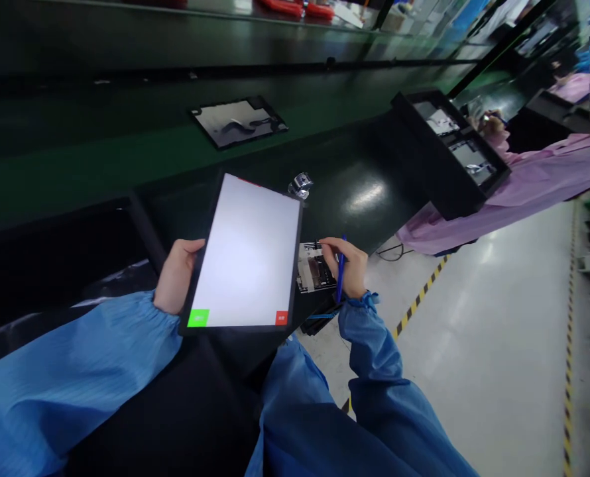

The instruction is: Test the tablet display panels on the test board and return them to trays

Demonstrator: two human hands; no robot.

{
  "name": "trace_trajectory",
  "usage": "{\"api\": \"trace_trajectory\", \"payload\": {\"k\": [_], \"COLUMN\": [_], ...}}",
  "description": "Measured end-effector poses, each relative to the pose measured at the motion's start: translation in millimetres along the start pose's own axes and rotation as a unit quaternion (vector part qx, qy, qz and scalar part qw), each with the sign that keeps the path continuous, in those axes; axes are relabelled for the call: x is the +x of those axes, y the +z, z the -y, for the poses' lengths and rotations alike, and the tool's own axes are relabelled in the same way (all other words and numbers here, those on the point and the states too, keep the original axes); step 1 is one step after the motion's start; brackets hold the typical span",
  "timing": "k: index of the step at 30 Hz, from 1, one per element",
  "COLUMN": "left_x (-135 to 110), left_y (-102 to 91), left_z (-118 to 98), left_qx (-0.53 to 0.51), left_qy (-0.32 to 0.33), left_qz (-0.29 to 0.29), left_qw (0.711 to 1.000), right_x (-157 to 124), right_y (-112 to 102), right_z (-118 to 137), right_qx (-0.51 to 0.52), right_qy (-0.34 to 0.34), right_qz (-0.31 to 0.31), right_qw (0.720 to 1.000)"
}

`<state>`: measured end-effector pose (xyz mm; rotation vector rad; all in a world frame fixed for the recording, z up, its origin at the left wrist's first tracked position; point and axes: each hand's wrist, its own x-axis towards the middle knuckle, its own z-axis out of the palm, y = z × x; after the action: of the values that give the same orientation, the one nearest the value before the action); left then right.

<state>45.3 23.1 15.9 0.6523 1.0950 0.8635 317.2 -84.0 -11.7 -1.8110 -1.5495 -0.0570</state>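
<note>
Tablet point(245, 252) sits in my left hand point(177, 276), fingers point(191, 246) curled round its edge, its white screen showing only a green button point(198, 318) and a red button point(282, 318). My right hand point(345, 266) pinches a blue pen point(340, 285) just above a circuit board point(315, 270) on the dark workbench point(369, 205).

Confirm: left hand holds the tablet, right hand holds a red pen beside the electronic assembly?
No, the pen is blue, not red, as the head view shows. The rest stands: the left hand holds the tablet, and the right hand holds the pen beside the electronic assembly.
</note>
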Motion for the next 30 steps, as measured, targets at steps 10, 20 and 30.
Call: {"api": "trace_trajectory", "payload": {"k": [10,20,30], "left_x": [-10,-4,6], "left_y": [11.3,6.6,-4.2], "left_z": [-8,-4,4], "left_qx": [0.154,0.248,0.246], "left_qy": [0.059,0.138,0.201], "left_qz": [-0.098,-0.131,-0.179], "left_qw": [0.981,0.95,0.931], "right_x": [-8,-8,5], "right_y": [18,15,16], "right_z": [-21,-11,37], "right_qx": [-0.041,-0.042,-0.027], "right_qy": [0.007,0.033,0.084], "right_qz": [0.035,0.046,0.242], "right_qw": [0.998,0.997,0.966]}}
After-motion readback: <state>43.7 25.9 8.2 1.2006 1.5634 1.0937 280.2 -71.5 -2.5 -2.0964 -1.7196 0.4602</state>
